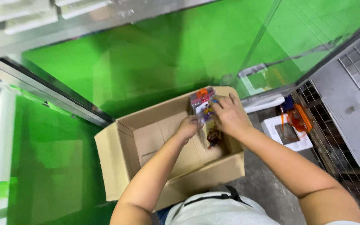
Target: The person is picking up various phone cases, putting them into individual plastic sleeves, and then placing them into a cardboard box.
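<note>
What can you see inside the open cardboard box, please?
Inside the cardboard box, both hands hold a clear packet of small colourful items at the far right end. The left hand and right hand cover part of it. The visible bottom is bare cardboard.

both hands grip clear toy package over open cardboard box, green floor around.
</note>
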